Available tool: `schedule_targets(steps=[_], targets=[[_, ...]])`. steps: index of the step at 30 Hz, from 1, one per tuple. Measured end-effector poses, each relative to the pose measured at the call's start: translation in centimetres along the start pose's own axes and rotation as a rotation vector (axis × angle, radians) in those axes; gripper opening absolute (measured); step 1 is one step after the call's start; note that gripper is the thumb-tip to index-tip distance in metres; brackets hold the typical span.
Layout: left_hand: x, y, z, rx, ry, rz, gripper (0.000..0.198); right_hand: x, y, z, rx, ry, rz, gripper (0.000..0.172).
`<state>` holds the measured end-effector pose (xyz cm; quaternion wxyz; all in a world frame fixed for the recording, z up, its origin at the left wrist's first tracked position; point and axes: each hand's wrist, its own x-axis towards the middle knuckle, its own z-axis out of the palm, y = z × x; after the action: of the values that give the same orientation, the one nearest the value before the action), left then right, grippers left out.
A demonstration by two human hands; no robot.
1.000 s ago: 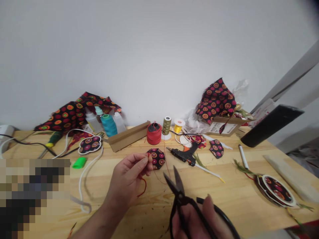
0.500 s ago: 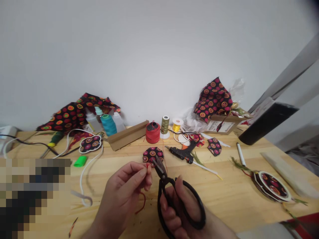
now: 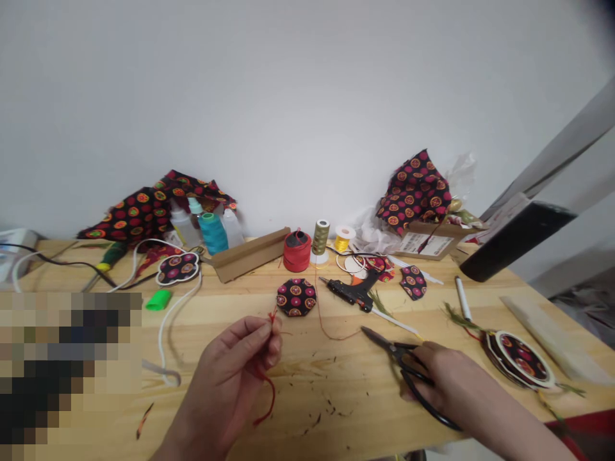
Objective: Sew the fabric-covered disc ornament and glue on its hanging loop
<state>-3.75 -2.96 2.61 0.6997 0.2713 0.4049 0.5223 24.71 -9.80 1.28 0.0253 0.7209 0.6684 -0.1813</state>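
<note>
Between thumb and fingers, my left hand [image 3: 235, 365] pinches a red cord [image 3: 271, 400]; a short frayed tip pokes out above the fingertips and a longer tail hangs below. My right hand [image 3: 444, 378] is closed on the handles of black scissors [image 3: 401, 362], low over the right part of the table, blades pointing left toward a loose thread. An octagonal piece of black patterned fabric [image 3: 296, 297] lies flat just beyond my left hand. Behind it stands a spool of red cord [image 3: 296, 251].
A black glue gun [image 3: 353, 291] lies right of centre. Olive [image 3: 321, 237] and yellow [image 3: 342, 239] thread spools, a teal spool [image 3: 213, 234] and a cardboard strip [image 3: 250, 256] line the back. Fabric-covered discs [image 3: 521, 358] rest at right, near a white marker [image 3: 463, 298]. Dark scraps dot the front.
My right hand has carried the scissors away from the red cord, right and down toward the tabletop. My left hand keeps its pinch and has shifted slightly left.
</note>
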Motion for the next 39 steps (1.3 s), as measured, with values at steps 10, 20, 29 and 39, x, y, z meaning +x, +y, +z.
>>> schedule_targets(steps=[10,20,29,39], targets=[[-0.6,-0.9,1.4,0.006,-0.068,-0.053,0.007,1.2,-3.0,-1.6,0.101,0.178,-0.078,0.022],[-1.0,-1.7,1.3,0.089,-0.075,-0.058,0.016,3.7,-13.9,2.1,1.368,-0.217,-0.314,0.01],[-0.5,-2.1,1.0,0.209,0.058,-0.047,0.018,1.7,-12.0,2.9,0.229,0.716,-0.698,0.018],[-0.8,-1.8,1.3,0.472,-0.177,-0.129,0.015,1.9,-12.1,-1.9,0.094,0.474,-0.848,0.015]])
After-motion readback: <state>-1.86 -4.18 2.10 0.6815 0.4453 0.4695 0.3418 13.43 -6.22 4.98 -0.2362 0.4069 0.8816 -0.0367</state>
